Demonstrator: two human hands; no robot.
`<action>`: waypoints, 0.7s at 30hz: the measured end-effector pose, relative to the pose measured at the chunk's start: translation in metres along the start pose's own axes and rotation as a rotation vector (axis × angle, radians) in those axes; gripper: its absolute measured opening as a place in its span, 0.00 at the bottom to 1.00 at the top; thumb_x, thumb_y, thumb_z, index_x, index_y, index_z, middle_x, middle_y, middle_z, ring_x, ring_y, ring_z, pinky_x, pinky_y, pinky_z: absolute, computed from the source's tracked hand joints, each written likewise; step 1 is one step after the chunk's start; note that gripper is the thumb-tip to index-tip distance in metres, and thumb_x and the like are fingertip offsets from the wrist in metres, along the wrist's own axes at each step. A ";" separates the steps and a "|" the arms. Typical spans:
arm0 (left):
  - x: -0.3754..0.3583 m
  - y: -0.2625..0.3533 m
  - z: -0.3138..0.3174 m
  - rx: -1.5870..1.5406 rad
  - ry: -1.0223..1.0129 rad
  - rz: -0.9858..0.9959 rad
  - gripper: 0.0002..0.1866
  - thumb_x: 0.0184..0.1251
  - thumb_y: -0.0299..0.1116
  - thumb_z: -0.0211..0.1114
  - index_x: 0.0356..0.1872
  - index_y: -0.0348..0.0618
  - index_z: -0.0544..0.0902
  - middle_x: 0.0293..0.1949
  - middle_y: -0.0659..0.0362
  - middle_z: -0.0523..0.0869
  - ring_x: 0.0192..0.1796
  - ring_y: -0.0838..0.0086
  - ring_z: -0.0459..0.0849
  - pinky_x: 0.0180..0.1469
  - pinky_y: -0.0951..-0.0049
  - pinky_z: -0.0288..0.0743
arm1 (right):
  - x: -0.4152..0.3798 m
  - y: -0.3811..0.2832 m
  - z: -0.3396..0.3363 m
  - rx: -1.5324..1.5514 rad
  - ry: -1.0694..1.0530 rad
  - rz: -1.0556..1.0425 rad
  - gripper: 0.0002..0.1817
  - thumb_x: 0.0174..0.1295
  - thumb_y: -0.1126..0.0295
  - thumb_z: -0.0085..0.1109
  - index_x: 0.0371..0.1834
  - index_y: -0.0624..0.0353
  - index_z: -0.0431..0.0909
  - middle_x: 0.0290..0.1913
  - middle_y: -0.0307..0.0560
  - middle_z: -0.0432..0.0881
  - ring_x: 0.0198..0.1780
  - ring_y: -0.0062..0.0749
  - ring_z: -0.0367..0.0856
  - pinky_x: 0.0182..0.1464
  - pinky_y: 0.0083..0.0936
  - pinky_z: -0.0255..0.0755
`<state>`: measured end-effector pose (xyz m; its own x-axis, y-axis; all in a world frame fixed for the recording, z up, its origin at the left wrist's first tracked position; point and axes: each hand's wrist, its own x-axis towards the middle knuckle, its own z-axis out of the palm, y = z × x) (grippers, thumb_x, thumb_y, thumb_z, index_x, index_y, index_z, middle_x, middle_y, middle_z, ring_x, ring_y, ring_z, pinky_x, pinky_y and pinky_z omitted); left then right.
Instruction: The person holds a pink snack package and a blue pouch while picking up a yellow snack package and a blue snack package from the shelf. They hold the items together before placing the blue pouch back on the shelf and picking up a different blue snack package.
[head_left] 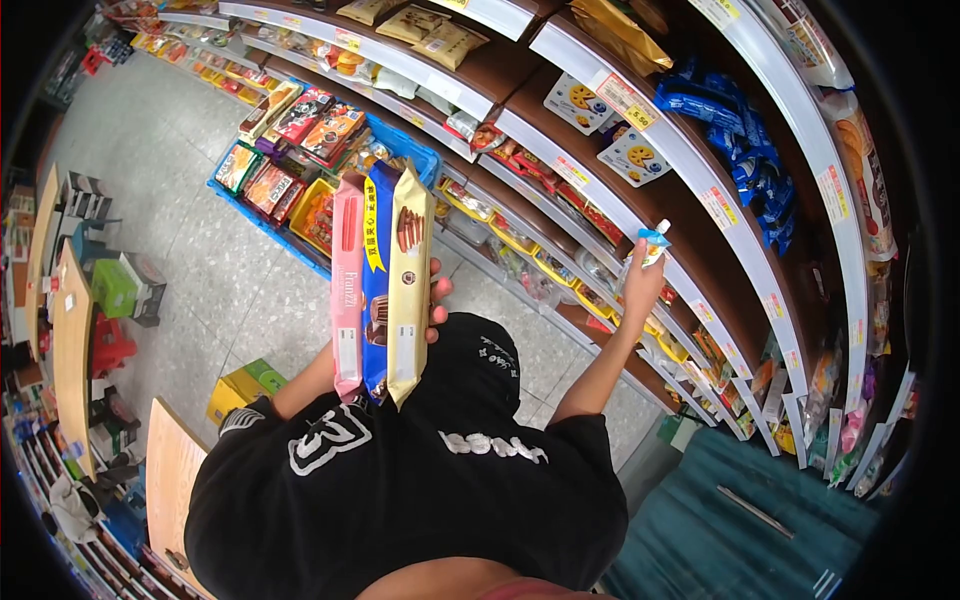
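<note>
My left hand (438,300) is closed around three long biscuit packs held upright side by side, with only its fingertips showing at their right edge. They are a pink pack (347,290) marked Franzzi, a blue pack (377,290) with a yellow strip, and a cream pack (408,290) with chocolate biscuits pictured. Out to the right, beside the shelf edge, my right hand (641,275) grips a small white pouch (652,245) with blue and orange on it and a pale tip at the top.
A blue crate (225,195) full of boxed snacks stands on the grey tiled floor (170,160). Curved-looking shelves with price tags (625,98) run along the right, holding blue packets (725,120). Wooden counters (170,470) are at left, and a green cloth-like surface (730,530) lies lower right.
</note>
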<state>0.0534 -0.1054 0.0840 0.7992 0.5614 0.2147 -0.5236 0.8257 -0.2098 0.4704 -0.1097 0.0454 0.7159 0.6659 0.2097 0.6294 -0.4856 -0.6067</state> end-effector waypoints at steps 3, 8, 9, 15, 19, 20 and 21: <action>-0.002 0.006 -0.016 -0.017 -0.072 -0.032 0.42 0.66 0.60 0.57 0.72 0.42 0.59 0.71 0.44 0.62 0.68 0.44 0.68 0.66 0.45 0.66 | -0.001 0.003 0.004 0.026 0.007 -0.017 0.32 0.67 0.43 0.51 0.52 0.67 0.76 0.40 0.65 0.84 0.45 0.59 0.83 0.47 0.46 0.72; -0.003 0.009 -0.018 0.091 -0.069 -0.059 0.46 0.62 0.61 0.61 0.73 0.42 0.58 0.73 0.43 0.59 0.70 0.39 0.63 0.67 0.43 0.64 | 0.003 0.021 0.018 0.118 0.042 -0.091 0.26 0.69 0.48 0.50 0.50 0.64 0.77 0.40 0.57 0.84 0.41 0.51 0.84 0.46 0.42 0.73; -0.005 0.011 -0.019 0.123 -0.047 -0.062 0.47 0.61 0.61 0.62 0.73 0.42 0.58 0.73 0.43 0.58 0.70 0.38 0.63 0.67 0.43 0.64 | 0.003 0.023 0.020 0.258 0.010 -0.093 0.24 0.70 0.49 0.50 0.49 0.62 0.77 0.37 0.51 0.83 0.37 0.44 0.84 0.41 0.38 0.74; 0.000 -0.001 -0.008 0.196 0.071 -0.018 0.40 0.68 0.61 0.52 0.71 0.42 0.61 0.70 0.42 0.64 0.65 0.38 0.70 0.62 0.40 0.69 | -0.022 -0.040 -0.017 1.546 -0.485 0.302 0.23 0.72 0.44 0.44 0.41 0.54 0.68 0.26 0.42 0.71 0.21 0.27 0.70 0.25 0.26 0.65; 0.008 -0.004 -0.006 0.178 0.012 -0.038 0.39 0.68 0.61 0.52 0.71 0.42 0.62 0.70 0.43 0.65 0.65 0.38 0.70 0.62 0.42 0.70 | -0.048 -0.075 -0.032 1.686 -0.697 0.171 0.24 0.71 0.44 0.46 0.41 0.59 0.67 0.27 0.40 0.68 0.19 0.23 0.67 0.23 0.24 0.66; 0.007 -0.004 -0.006 0.198 0.028 -0.040 0.39 0.68 0.61 0.53 0.71 0.42 0.62 0.70 0.43 0.65 0.65 0.39 0.71 0.62 0.42 0.70 | -0.058 -0.080 -0.031 1.693 -0.707 0.171 0.24 0.71 0.44 0.46 0.41 0.59 0.67 0.27 0.40 0.68 0.19 0.23 0.67 0.23 0.24 0.66; 0.008 -0.005 -0.005 0.217 0.044 -0.042 0.39 0.67 0.61 0.54 0.70 0.43 0.62 0.70 0.43 0.65 0.64 0.39 0.71 0.62 0.43 0.70 | -0.073 -0.088 -0.031 1.538 -0.678 0.125 0.19 0.69 0.53 0.53 0.43 0.60 0.69 0.28 0.41 0.72 0.22 0.25 0.72 0.25 0.25 0.70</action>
<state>0.0635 -0.1055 0.0820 0.8312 0.5274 0.1761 -0.5373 0.8434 0.0100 0.3721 -0.1331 0.1074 0.2277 0.9737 0.0098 -0.5682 0.1410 -0.8107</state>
